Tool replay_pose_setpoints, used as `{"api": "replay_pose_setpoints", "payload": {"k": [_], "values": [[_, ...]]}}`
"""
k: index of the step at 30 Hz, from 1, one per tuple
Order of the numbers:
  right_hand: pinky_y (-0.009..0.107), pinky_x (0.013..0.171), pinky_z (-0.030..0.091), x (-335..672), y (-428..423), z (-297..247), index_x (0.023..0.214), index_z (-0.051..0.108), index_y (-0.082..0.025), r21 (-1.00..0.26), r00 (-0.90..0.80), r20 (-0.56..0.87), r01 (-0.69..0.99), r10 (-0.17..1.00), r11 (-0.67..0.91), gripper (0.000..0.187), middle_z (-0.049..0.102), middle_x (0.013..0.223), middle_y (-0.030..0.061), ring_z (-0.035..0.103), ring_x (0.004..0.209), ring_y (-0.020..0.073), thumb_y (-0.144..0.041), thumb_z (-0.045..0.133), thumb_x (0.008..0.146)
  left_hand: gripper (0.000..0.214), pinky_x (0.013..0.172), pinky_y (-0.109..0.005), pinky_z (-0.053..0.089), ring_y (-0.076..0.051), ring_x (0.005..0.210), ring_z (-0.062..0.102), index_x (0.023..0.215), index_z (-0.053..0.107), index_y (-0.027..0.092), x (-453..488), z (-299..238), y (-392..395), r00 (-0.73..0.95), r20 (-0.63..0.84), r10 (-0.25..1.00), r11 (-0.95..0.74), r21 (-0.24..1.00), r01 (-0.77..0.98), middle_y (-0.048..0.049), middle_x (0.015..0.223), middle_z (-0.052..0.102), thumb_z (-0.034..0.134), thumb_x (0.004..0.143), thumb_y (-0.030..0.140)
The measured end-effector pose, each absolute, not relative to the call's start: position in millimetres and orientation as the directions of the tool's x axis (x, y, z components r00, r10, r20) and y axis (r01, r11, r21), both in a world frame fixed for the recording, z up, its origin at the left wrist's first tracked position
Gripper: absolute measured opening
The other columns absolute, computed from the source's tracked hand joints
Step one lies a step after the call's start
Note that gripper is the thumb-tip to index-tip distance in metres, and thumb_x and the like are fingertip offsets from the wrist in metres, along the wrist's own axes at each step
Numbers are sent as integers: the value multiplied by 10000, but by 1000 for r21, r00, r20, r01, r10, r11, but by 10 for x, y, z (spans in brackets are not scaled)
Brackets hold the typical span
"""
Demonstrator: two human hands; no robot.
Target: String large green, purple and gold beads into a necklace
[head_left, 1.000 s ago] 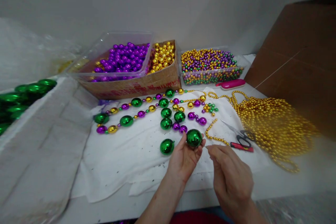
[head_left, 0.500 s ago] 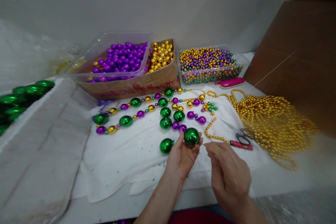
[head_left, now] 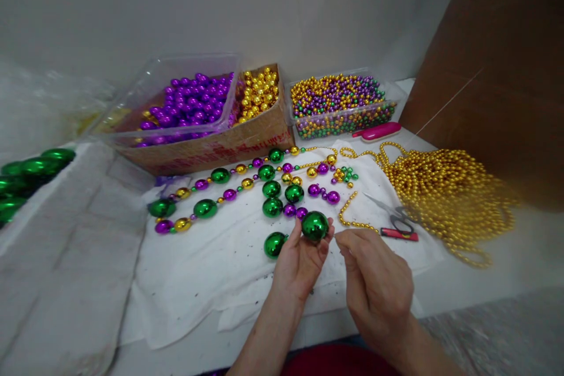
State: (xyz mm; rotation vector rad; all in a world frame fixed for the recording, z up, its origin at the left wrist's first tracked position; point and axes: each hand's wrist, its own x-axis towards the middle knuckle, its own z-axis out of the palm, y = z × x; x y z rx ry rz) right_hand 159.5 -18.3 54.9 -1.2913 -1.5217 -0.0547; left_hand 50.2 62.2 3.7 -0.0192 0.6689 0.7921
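Observation:
In my left hand (head_left: 297, 267) rests a large shiny green ball (head_left: 315, 226), held between thumb and fingers. Just right of it, my right hand (head_left: 381, 282) has thumb and forefinger pinched together; whatever thin thing they hold is too small to make out. A loose green ball (head_left: 274, 245) lies on the white cloth (head_left: 198, 282) left of my left hand. Beyond my fingers lie more green balls (head_left: 272, 207) and purple balls (head_left: 289, 210). A bead string (head_left: 205, 208) of green, gold and purple balls stretches across the cloth to the left.
Scissors (head_left: 402, 222), a red lighter (head_left: 399, 235) and a short gold bead strand (head_left: 346, 220) lie right of centre. Gold bead chains (head_left: 449, 200) are heaped farther right. Behind stand a cardboard box (head_left: 211, 151), a clear bin (head_left: 339, 123) of small beads and a pink-handled tool (head_left: 379, 131).
The whole view has shifted slightly, so things appear farther left. Both hands keep nearly the same pose around the green ball. The thin piece at my right fingertips shows less clearly now.

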Motion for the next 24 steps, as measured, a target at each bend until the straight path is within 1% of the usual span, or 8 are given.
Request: {"api": "replay_pose_setpoints", "payload": {"k": [7, 15, 20, 24], "values": [[292, 663, 487, 1589, -178, 530, 966, 582, -123, -571, 184, 713, 713, 676, 408, 230, 629, 831, 100, 599, 789, 181, 8, 429, 854, 425, 559, -193, 534, -213, 897, 664, 1155, 552, 63, 487, 17, 616, 516, -561, 648, 712, 204, -672, -180, 1115, 635, 482, 911, 404], [308, 694, 507, 1543, -125, 472, 984, 588, -114, -538, 152, 732, 726, 664, 428, 231, 627, 812, 109, 599, 818, 189, 2, 430, 860, 401, 552, -179, 532, -186, 832, 670, 1165, 549, 69, 493, 91, 592, 502, -557, 662, 702, 225, -675, -152, 1028, 661, 463, 925, 378], [306, 690, 507, 1538, -127, 445, 982, 594, -105, -546, 139, 730, 708, 669, 448, 236, 623, 811, 107, 602, 817, 190, 5, 428, 854, 407, 543, -186, 530, -193, 832, 669, 1175, 536, 65, 488, 68, 594, 481, -575, 661, 697, 233, -679, -159, 1048, 654, 470, 921, 377], [308, 684, 500, 1551, -156, 439, 991, 587, -99, -560, 145, 720, 698, 679, 445, 246, 626, 846, 118, 593, 821, 190, 30, 447, 836, 392, 499, -184, 505, -199, 811, 668, 1156, 542, 69, 487, 77, 600, 476, -565, 674, 692, 257, -674, -164, 1054, 651, 465, 923, 375]]}}
